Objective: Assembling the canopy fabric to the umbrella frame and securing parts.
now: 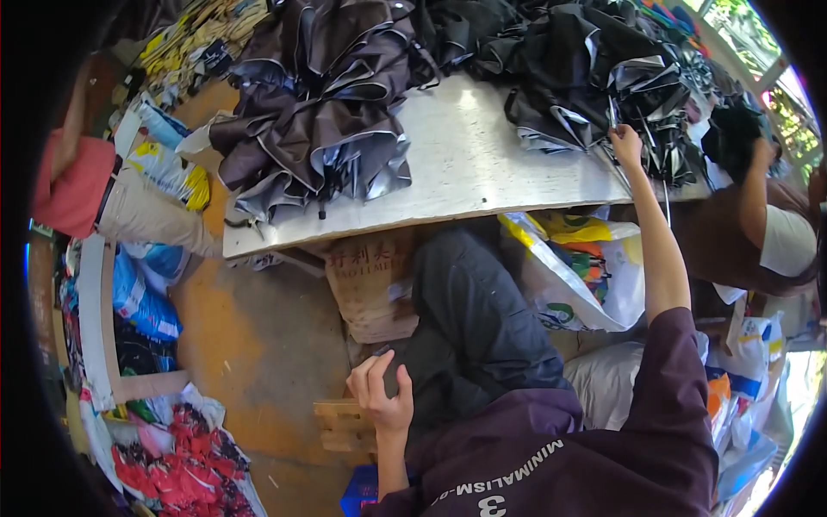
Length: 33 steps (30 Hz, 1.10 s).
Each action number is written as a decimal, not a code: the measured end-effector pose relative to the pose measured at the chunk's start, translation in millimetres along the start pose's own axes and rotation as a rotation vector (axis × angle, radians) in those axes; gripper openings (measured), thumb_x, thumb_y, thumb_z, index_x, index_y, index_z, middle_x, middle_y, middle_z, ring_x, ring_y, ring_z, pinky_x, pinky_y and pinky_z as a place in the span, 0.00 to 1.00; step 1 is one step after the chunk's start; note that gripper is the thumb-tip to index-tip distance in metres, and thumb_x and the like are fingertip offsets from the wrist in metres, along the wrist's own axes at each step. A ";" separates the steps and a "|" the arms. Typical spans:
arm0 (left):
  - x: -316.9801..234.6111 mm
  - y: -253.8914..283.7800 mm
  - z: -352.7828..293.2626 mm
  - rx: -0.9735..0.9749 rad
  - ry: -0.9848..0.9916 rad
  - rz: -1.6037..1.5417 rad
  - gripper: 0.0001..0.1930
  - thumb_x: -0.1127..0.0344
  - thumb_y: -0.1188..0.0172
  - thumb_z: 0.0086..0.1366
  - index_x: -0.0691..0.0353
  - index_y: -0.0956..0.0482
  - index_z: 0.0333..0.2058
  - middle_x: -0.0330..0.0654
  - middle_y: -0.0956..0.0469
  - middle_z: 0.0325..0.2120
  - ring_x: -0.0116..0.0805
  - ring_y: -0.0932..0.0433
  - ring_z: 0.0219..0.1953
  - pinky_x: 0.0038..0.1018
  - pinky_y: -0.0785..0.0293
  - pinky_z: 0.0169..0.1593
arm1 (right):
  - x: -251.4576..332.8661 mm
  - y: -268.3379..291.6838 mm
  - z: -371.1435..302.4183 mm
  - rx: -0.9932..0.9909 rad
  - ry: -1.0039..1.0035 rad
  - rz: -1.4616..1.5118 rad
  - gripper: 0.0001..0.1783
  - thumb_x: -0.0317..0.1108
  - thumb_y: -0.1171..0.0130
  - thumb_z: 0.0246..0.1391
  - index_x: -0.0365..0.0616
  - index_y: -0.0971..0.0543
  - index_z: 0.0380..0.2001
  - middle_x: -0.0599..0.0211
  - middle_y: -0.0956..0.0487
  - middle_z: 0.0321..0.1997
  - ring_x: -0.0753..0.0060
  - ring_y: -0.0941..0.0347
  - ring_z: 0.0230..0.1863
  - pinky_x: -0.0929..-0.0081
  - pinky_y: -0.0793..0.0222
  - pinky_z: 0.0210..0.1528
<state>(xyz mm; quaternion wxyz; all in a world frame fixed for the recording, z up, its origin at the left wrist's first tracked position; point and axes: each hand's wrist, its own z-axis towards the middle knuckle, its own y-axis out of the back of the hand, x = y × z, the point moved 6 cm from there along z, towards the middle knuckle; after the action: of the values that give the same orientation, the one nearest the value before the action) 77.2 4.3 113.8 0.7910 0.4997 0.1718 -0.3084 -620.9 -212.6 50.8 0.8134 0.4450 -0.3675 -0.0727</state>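
Note:
On the table's right side, my right hand is closed at the near edge of a heap of black umbrellas with silvery linings. Its fingers pinch a thin metal umbrella rib. Low in front of my body, over my lap, my left hand is raised with its fingers curled. A small dark piece shows at its fingertips; its kind is too small to make out. Another heap, of dark brown umbrellas with silvery undersides, lies on the left part of the white table.
A person in a red shirt stands at the left; another person's arm reaches in at the right. Under the table are a white-and-yellow sack and a tan sack. Red-and-black cloth bundles fill the lower left.

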 end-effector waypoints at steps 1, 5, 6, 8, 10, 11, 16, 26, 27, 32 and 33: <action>0.6 0.4 -0.6 0.004 0.009 -0.010 0.16 0.70 0.34 0.57 0.59 0.18 0.46 0.43 0.21 0.42 0.42 0.25 0.41 0.35 0.31 0.52 | 2.0 0.0 -2.8 -0.016 0.003 -0.005 0.24 0.48 0.36 0.56 0.34 0.17 0.42 0.56 0.15 0.35 0.57 0.20 0.36 0.65 0.25 0.41; -1.0 2.0 -2.1 0.010 0.011 0.000 0.15 0.72 0.37 0.58 0.60 0.19 0.45 0.43 0.22 0.41 0.40 0.26 0.40 0.32 0.30 0.48 | 9.1 -7.4 -12.2 0.009 -0.044 -0.041 0.26 0.50 0.38 0.57 0.35 0.19 0.45 0.52 0.16 0.41 0.48 0.20 0.40 0.60 0.25 0.44; -1.8 0.1 -1.9 0.014 0.009 -0.002 0.14 0.72 0.38 0.59 0.60 0.19 0.45 0.43 0.22 0.41 0.39 0.27 0.40 0.30 0.29 0.46 | 10.1 -6.1 -14.0 0.013 -0.062 -0.057 0.26 0.51 0.38 0.58 0.36 0.20 0.45 0.50 0.17 0.42 0.46 0.21 0.41 0.58 0.25 0.45; -4.3 -3.9 -0.1 0.025 0.005 -0.021 0.14 0.72 0.38 0.59 0.60 0.19 0.45 0.43 0.22 0.41 0.39 0.27 0.40 0.30 0.29 0.46 | 26.8 2.5 -19.5 -0.075 0.012 -0.080 0.24 0.48 0.38 0.58 0.38 0.24 0.47 0.49 0.21 0.46 0.43 0.22 0.43 0.55 0.25 0.46; -3.1 -5.6 0.3 0.031 0.018 -0.019 0.14 0.72 0.38 0.59 0.60 0.19 0.45 0.43 0.22 0.41 0.39 0.27 0.39 0.30 0.29 0.46 | 64.5 13.6 -34.8 -0.190 0.066 -0.070 0.22 0.44 0.37 0.57 0.38 0.25 0.47 0.50 0.22 0.46 0.43 0.23 0.44 0.55 0.25 0.46; -2.8 -5.4 0.5 0.033 0.023 -0.019 0.14 0.72 0.38 0.59 0.60 0.19 0.45 0.43 0.22 0.41 0.39 0.27 0.39 0.30 0.29 0.46 | 91.7 28.4 -44.6 -0.309 0.125 -0.055 0.20 0.40 0.37 0.57 0.39 0.26 0.47 0.51 0.24 0.45 0.44 0.23 0.44 0.55 0.26 0.46; 3.5 -12.3 1.9 0.086 0.067 -0.027 0.17 0.71 0.35 0.57 0.59 0.19 0.47 0.43 0.21 0.42 0.42 0.25 0.42 0.35 0.31 0.52 | 234.3 18.8 -70.7 0.024 0.439 0.222 0.13 0.29 0.38 0.56 0.37 0.23 0.44 0.55 0.19 0.42 0.57 0.21 0.41 0.64 0.25 0.45; 19.7 -26.8 25.3 0.118 0.203 0.000 0.16 0.73 0.36 0.56 0.61 0.19 0.45 0.44 0.22 0.41 0.42 0.26 0.40 0.35 0.31 0.50 | 315.2 -228.0 8.2 0.535 0.060 0.093 0.21 0.39 0.39 0.53 0.33 0.17 0.44 0.53 0.15 0.45 0.52 0.18 0.41 0.62 0.23 0.44; 22.4 -27.1 27.6 0.125 0.260 0.003 0.16 0.74 0.36 0.56 0.61 0.19 0.45 0.44 0.22 0.40 0.42 0.27 0.40 0.35 0.31 0.50 | 315.8 -239.8 16.7 0.468 0.038 0.058 0.21 0.39 0.39 0.53 0.33 0.17 0.43 0.50 0.15 0.44 0.48 0.18 0.42 0.59 0.23 0.45; 36.8 -25.8 31.1 0.132 0.369 0.075 0.16 0.74 0.37 0.56 0.62 0.19 0.46 0.45 0.22 0.39 0.43 0.28 0.38 0.35 0.30 0.48 | 341.7 -277.2 10.5 0.278 -0.082 0.074 0.25 0.43 0.36 0.54 0.31 0.19 0.46 0.42 0.17 0.44 0.43 0.18 0.45 0.56 0.21 0.48; 36.0 -25.7 34.9 0.145 0.354 0.112 0.15 0.73 0.37 0.58 0.61 0.18 0.46 0.45 0.21 0.39 0.43 0.26 0.38 0.35 0.29 0.47 | 344.4 -280.1 10.8 0.247 -0.126 0.115 0.25 0.43 0.35 0.54 0.31 0.19 0.46 0.41 0.17 0.44 0.44 0.18 0.45 0.55 0.21 0.48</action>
<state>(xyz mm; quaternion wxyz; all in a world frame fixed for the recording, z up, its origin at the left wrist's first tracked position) 86.0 -46.4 90.8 0.7262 0.6107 0.2573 -0.1827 -321.8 -539.5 20.2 0.7305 0.5146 -0.4488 -0.0082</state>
